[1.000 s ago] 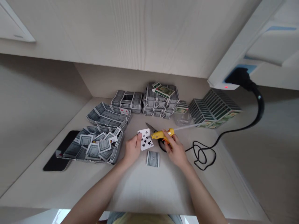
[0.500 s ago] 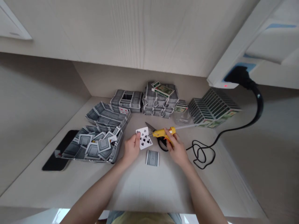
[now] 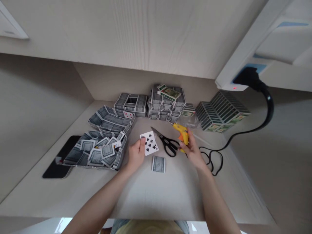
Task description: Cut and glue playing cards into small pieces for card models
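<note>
Between thumb and fingers, my left hand (image 3: 136, 153) pinches an eight of spades playing card (image 3: 150, 143), face up. My right hand (image 3: 193, 152) is closed round the handle of a yellow hot glue gun (image 3: 181, 131), whose nozzle points up and left, away from the card. Black-handled scissors (image 3: 167, 143) lie on the table between the two hands, blades toward the back left. Nearer to me, a grey-backed card (image 3: 158, 164) rests face down on the table. Left of my left hand, a tray made of cards (image 3: 122, 155) holds several loose cards (image 3: 108, 150).
Behind that tray stands another card-built tray (image 3: 107, 123). Card-built boxes (image 3: 131, 104) and a taller stack (image 3: 167, 104) line the back wall, card packs (image 3: 218, 113) the back right. A phone (image 3: 57, 165) lies at left. A black cord (image 3: 243, 132) runs up to a power strip (image 3: 232, 76).
My right hand has drawn the glue gun off the card to the right and turned its nozzle up toward the back. The scissors are now uncovered. My left hand still holds the card.
</note>
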`<state>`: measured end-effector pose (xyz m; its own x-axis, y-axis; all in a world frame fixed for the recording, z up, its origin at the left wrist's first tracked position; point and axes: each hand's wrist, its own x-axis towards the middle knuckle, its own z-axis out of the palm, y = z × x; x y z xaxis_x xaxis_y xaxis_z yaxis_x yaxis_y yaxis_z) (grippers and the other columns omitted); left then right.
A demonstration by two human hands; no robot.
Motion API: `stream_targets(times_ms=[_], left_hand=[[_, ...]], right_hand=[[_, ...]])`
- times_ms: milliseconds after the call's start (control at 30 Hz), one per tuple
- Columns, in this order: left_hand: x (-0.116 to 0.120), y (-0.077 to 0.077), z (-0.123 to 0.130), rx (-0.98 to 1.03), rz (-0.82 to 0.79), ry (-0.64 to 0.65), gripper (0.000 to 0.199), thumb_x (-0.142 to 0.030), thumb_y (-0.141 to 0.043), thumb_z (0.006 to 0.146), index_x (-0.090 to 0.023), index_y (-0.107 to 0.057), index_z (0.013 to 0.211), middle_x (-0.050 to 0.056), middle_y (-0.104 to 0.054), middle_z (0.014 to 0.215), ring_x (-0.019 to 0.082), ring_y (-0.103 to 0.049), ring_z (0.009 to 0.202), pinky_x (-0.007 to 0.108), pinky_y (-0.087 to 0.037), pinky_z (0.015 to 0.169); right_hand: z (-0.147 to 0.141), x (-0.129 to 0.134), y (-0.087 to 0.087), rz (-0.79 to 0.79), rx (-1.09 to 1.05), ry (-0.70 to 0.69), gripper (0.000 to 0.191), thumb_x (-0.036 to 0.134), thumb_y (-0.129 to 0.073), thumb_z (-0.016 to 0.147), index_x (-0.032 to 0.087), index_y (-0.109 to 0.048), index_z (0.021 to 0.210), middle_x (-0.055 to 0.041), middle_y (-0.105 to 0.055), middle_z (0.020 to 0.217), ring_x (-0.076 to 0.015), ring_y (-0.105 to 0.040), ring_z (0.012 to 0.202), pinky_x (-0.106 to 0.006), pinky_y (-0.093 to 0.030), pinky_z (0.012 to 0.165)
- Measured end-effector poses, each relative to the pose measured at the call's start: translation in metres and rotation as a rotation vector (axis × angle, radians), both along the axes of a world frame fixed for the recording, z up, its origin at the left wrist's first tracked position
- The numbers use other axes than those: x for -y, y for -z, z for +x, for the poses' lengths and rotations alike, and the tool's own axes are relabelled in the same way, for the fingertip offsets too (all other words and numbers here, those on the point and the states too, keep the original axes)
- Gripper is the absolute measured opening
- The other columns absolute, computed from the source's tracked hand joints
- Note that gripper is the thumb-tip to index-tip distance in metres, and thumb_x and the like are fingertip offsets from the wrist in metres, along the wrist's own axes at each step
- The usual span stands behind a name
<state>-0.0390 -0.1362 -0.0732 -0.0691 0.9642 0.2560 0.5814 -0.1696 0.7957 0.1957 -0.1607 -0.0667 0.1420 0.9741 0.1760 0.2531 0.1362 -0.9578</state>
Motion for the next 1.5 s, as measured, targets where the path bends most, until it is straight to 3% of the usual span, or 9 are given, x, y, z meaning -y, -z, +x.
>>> stream_targets(times_ms=[133,333,633,933,1300,1500], left_hand=[[-0.001,0.001,-0.001,0.010,0.015,-0.011,0.043,-0.043,-0.033,0.085,-0.015,-0.047,0.056,0.000,-0.052,0.048,0.008,-0.042,0.044,0.019,-0.028,0.042],[0.000,0.000,0.000,0.016,0.027,-0.005,0.043,-0.043,-0.033,0.085,-0.016,-0.045,0.053,-0.001,-0.047,0.045,0.007,-0.040,0.043,0.019,-0.027,0.042],[0.000,0.002,-0.001,0.017,0.004,0.009,0.044,-0.045,-0.033,0.084,-0.016,-0.044,0.053,-0.001,-0.047,0.045,0.007,-0.040,0.044,0.018,-0.027,0.041],[0.000,0.003,0.001,-0.004,0.020,0.017,0.044,-0.043,-0.033,0.085,-0.016,-0.044,0.051,-0.001,-0.048,0.045,0.007,-0.038,0.042,0.019,-0.025,0.041],[0.001,0.002,0.000,-0.014,0.020,0.031,0.043,-0.043,-0.033,0.084,-0.016,-0.044,0.053,-0.002,-0.047,0.044,0.007,-0.039,0.042,0.019,-0.027,0.042],[0.001,0.001,0.000,0.002,0.042,0.034,0.043,-0.043,-0.034,0.085,-0.015,-0.045,0.053,-0.003,-0.046,0.043,0.007,-0.038,0.041,0.019,-0.027,0.042]], right_hand=[[0.005,0.001,-0.004,-0.051,-0.253,-0.039,0.070,0.037,-0.054,0.078,0.041,-0.016,0.136,-0.0022,-0.050,0.110,-0.0127,-0.057,0.076,-0.036,-0.054,0.071],[0.010,-0.005,-0.001,0.013,-0.384,0.043,0.069,0.031,-0.061,0.073,0.042,-0.027,0.132,-0.0021,-0.050,0.113,-0.0127,-0.059,0.076,-0.038,-0.052,0.074],[0.017,-0.010,0.008,0.016,-0.285,0.114,0.072,0.033,-0.065,0.069,0.038,-0.030,0.132,-0.0035,-0.050,0.116,-0.0153,-0.058,0.086,-0.035,-0.051,0.074],[0.020,-0.008,0.009,-0.011,-0.331,0.183,0.073,0.035,-0.063,0.071,0.041,-0.025,0.133,-0.0016,-0.049,0.115,-0.0107,-0.055,0.072,-0.030,-0.053,0.063],[0.023,-0.013,0.015,0.016,-0.290,0.166,0.075,0.038,-0.059,0.073,0.038,-0.019,0.136,-0.0037,-0.052,0.112,-0.0110,-0.058,0.070,-0.032,-0.052,0.068],[0.019,-0.010,0.007,-0.043,-0.499,0.179,0.070,0.037,-0.067,0.067,0.038,-0.036,0.129,-0.0008,-0.056,0.106,-0.0110,-0.059,0.069,-0.031,-0.052,0.066]])
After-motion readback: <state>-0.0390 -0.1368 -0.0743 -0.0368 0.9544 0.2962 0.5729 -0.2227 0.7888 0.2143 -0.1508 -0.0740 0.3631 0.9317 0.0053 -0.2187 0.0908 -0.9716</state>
